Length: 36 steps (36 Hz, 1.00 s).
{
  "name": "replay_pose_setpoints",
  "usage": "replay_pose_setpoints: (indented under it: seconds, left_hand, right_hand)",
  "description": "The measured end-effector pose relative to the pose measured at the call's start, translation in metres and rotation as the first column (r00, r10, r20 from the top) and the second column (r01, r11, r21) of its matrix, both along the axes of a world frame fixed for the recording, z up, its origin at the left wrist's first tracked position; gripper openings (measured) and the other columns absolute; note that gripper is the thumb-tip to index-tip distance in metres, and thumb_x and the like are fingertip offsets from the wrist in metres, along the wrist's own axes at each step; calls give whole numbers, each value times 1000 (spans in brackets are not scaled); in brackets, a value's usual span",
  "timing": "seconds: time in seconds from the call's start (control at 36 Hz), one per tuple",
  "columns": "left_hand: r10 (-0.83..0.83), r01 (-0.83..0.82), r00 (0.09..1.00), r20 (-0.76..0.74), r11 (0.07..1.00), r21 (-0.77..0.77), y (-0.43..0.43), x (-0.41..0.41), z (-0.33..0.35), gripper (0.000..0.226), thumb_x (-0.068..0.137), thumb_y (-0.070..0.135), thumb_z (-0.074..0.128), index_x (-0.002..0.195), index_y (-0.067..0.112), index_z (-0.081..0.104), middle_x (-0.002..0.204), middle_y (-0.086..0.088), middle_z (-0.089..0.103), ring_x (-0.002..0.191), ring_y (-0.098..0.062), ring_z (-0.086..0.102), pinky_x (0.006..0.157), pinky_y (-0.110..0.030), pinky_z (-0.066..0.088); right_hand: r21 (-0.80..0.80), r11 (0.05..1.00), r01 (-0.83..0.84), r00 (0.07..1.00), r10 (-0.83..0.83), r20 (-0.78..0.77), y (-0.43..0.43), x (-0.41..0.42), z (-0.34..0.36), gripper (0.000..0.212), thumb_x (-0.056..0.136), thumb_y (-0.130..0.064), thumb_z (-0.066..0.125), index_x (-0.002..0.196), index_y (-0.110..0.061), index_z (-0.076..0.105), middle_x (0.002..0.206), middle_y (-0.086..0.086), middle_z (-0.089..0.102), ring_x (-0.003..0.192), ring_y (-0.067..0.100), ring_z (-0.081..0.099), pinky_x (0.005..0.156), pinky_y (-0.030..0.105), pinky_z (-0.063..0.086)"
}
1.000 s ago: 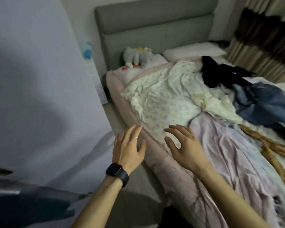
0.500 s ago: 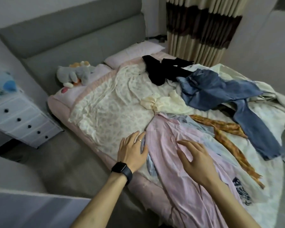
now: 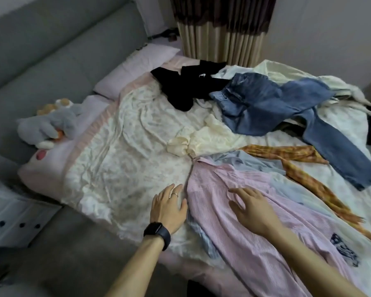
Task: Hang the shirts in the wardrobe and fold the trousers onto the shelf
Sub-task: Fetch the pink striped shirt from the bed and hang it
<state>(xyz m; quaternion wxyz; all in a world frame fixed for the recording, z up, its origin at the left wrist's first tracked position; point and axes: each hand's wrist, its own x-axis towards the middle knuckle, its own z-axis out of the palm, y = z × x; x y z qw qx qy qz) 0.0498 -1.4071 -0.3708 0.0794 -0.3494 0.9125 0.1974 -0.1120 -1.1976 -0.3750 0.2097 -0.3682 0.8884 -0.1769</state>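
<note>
A pink striped shirt (image 3: 240, 228) lies spread along the near side of the bed, over a light blue shirt (image 3: 253, 161). My right hand (image 3: 252, 207) hovers over the pink shirt with spread fingers, holding nothing. My left hand (image 3: 169, 207), with a ring and a black watch, is open just left of the shirt's edge over the quilt. Blue jeans (image 3: 283, 112) lie further back on the right, a black garment (image 3: 186, 86) behind them, a cream garment (image 3: 204, 138) in the middle, and an orange patterned garment (image 3: 304, 168) to the right.
The bed (image 3: 120, 163) has a floral quilt, a grey headboard (image 3: 51, 50) on the left and a pillow (image 3: 141, 67). A grey plush toy (image 3: 49, 125) lies by the headboard. A white drawer unit (image 3: 13, 215) stands at lower left. Striped curtains (image 3: 223, 33) hang behind.
The view has swung right from a wall to the bed and moved closer. Both hands have come over the bed, the right one now above the pink shirt.
</note>
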Motion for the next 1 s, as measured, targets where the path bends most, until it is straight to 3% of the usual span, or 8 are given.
replay_pose_setpoints:
  seconds: [0.25,0.47,0.56,0.61,0.69,0.78,0.89,1.0]
  left_hand:
    - [-166,135,956,242,981,142,-101,-53,-112,57,102,42,37,157,30,25,166,1,18,152,-21,16,122,-45,17]
    - [-248,179,853,458,965,191,-156,-48,-197,63,102,46,37,159,34,13,167,8,-11,154,-21,-8,121,-52,14]
    - [-278,198,843,461,956,214,-157,-44,-213,67,103,46,37,160,33,5,165,9,-21,153,-21,-17,121,-57,11]
    - [-263,179,859,440,958,223,-155,-47,-214,67,103,48,36,160,32,4,165,8,-20,153,-21,-18,121,-58,9]
    - [-175,82,912,371,964,254,-151,-54,-212,63,102,48,41,158,28,21,168,3,-4,154,-23,-9,122,-54,11]
    - [41,-107,979,200,937,332,-137,-69,-202,45,99,47,50,138,26,51,150,-3,42,141,-25,33,109,-38,38]
    - [384,-328,919,83,634,700,-100,-107,-169,32,94,51,61,110,23,62,105,9,67,85,-1,60,61,-7,40]
    - [478,-319,876,61,481,817,-65,-130,-161,30,84,53,74,92,26,63,89,11,71,87,-7,68,73,-20,50]
  right_hand:
    - [278,946,166,965,-214,151,-94,-64,-86,57,98,-37,57,149,-18,42,155,8,39,132,30,50,105,36,42]
    - [342,915,215,943,-285,169,-146,-128,-153,62,105,-21,41,161,-16,15,168,9,13,147,33,32,113,44,35]
    - [369,915,160,952,-242,187,-156,-143,-170,67,103,-22,48,161,-19,15,163,10,26,142,32,40,108,44,41]
    - [407,903,137,969,-208,135,-158,-147,-176,57,102,-32,53,154,-19,34,149,12,45,131,35,50,97,43,47]
    - [384,905,181,982,-185,-28,-160,-136,-181,26,102,-33,50,119,-20,64,116,8,60,105,34,62,71,34,42]
    - [295,934,201,979,-180,-98,-154,-103,-176,19,101,-32,52,105,-21,67,103,5,60,93,33,62,63,33,39]
    - [169,962,212,974,-195,-113,-136,-54,-159,10,94,-23,64,102,-20,69,98,3,63,87,32,63,59,35,44]
    - [91,962,258,966,-258,-21,-114,-10,-150,15,84,-14,74,97,-19,70,86,2,62,77,31,65,55,38,52]
